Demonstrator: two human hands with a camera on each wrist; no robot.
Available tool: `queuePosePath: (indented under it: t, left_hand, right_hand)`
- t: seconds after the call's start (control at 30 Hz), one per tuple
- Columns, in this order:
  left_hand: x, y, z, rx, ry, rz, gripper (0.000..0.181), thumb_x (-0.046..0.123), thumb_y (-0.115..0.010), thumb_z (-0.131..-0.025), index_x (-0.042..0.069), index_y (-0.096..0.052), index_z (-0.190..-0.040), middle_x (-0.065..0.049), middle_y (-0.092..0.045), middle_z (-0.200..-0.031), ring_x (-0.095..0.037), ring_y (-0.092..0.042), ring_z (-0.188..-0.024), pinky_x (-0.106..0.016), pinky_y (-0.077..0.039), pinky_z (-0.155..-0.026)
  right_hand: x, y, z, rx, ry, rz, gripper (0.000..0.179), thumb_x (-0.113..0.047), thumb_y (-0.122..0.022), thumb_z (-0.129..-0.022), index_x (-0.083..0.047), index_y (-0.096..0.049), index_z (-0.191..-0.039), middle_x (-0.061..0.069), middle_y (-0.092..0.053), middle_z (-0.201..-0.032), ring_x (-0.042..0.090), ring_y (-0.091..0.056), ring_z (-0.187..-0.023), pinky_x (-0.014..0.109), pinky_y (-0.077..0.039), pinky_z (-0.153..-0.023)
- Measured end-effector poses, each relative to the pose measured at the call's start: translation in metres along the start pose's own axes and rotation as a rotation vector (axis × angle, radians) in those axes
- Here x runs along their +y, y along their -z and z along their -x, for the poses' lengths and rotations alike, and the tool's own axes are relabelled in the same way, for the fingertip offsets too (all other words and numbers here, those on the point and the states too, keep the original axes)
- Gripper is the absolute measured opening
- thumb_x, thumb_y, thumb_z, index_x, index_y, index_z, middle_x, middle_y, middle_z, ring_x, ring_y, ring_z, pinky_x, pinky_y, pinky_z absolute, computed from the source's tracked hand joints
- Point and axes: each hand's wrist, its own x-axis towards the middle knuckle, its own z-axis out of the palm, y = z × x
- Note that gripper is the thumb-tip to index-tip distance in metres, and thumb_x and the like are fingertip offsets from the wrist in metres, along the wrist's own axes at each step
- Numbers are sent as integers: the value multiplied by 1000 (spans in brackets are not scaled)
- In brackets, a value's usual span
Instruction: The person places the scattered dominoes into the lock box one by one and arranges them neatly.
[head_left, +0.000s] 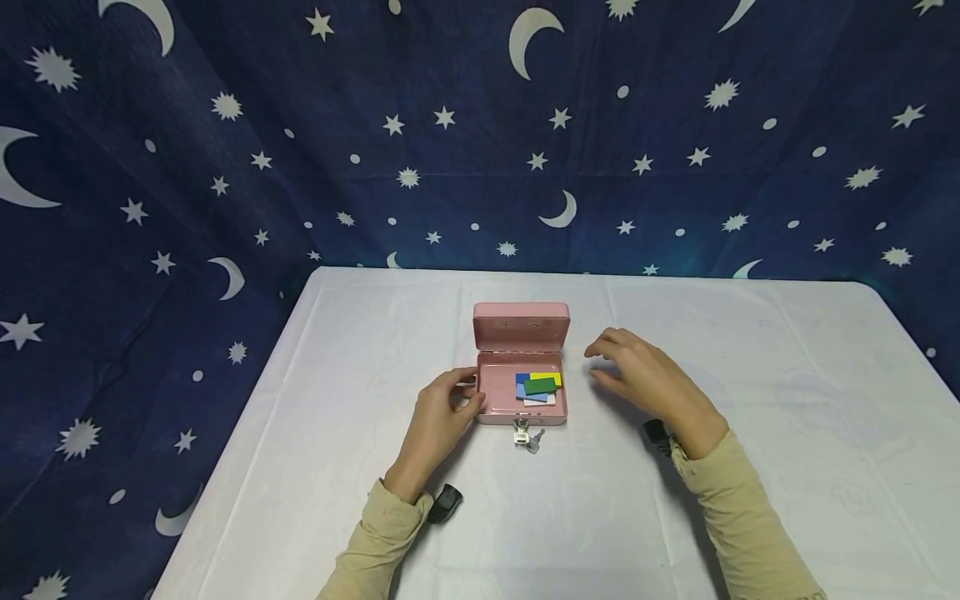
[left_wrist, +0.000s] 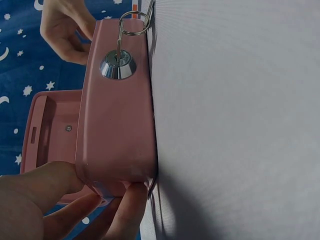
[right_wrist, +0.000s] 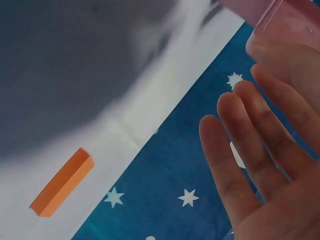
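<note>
A pink metal cash box (head_left: 498, 385) stands with its lid (head_left: 521, 327) tilted back. Inside, toward the right, lie several small flat blocks: a green block (head_left: 540, 386) on top of yellow, blue, light blue and white ones. My left hand (head_left: 437, 414) grips the box's left side, thumb by the front corner and fingertips against the side wall. Off the box's right side, my right hand (head_left: 648, 375) hovers with loosely bent fingers and holds nothing. An orange block (right_wrist: 62, 182) lies on the table in the right wrist view; the head view does not show it.
A silver lock (head_left: 521, 432) sits on the box's front, with keys (head_left: 534, 442) hanging from it by a ring. White cloth covers the table (head_left: 360, 350). A dark blue curtain (head_left: 465, 92) with moons and stars hangs behind and at the left.
</note>
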Motion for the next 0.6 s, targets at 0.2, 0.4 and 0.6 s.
queuePosePath:
  t: [0.2, 0.4, 0.6]
  left_hand:
    - [0, 0, 0, -5, 9, 7, 38, 5, -71, -89, 0, -64, -126, -13, -68, -117, -18, -69, -95, -24, -59, -74]
    - [-1, -1, 0, -1, 8, 0, 38, 5, -71, -89, 0, -64, -126, -12, -68, -116, -18, -69, -94, -25, -59, -74]
    - [-1, 0, 0, 0, 5, -9, 38, 7, -72, -89, 1, -64, -126, -11, -69, -114, -17, -69, -94, -24, -58, -74]
  right_hand:
    - [9, 1, 2, -25, -33, 0, 23, -6, -77, -84, 1, -71, -105, 15, -66, -105, 32, -62, -103, 50, -54, -91]
    - [17, 3, 5, -52, -82, -4, 25, -7, -76, -85, 2, -70, -107, 19, -65, -113, 36, -60, -111, 53, -50, -98]
    - [25, 4, 9, -47, -97, -9, 26, -5, -76, -85, 3, -69, -108, 22, -63, -115, 39, -57, -113, 55, -49, -98]
